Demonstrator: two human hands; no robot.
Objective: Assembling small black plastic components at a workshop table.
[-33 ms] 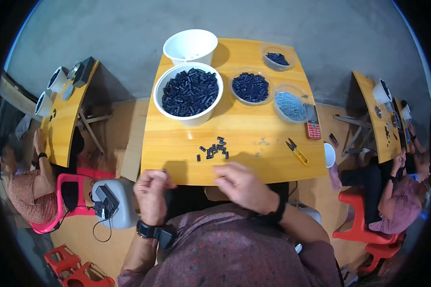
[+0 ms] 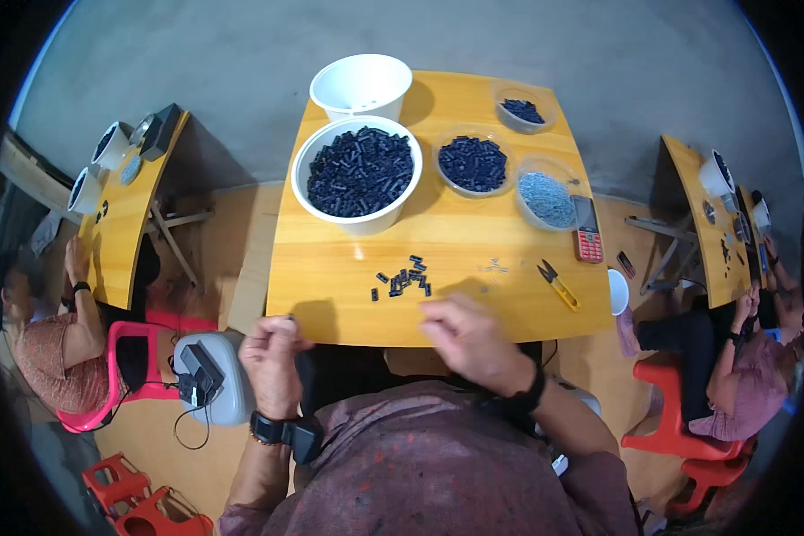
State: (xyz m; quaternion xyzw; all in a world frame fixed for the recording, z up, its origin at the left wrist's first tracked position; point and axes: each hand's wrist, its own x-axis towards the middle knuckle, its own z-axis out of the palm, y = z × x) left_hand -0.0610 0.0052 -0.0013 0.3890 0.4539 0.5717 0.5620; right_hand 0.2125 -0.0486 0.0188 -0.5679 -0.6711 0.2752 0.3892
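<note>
At the near left edge of the yellow wooden table (image 2: 330, 311), my left hand (image 2: 273, 364) is closed in a pinch, and a small dark piece shows at its fingertips. My right hand (image 2: 475, 343) hovers over the near edge with its fingers curled together and slightly blurred; whatever is in them is hidden. Between and beyond the hands lies a loose pile of small black plastic pieces (image 2: 404, 280). To its right are a few tiny metal pins (image 2: 494, 265) and yellow-handled thread snips (image 2: 560, 288).
Farther back stand a white bucket full of black pieces (image 2: 355, 217), another white bucket (image 2: 359, 70), clear tubs of black pieces (image 2: 473, 165) (image 2: 522, 111) and a tub of silvery pins (image 2: 546, 198). A red phone (image 2: 588, 234) lies at the right edge. Other people sit at side tables.
My right hand has shifted right and slightly away from me. My left hand has moved a little to the left, still pinched. The things on the table lie as before.
</note>
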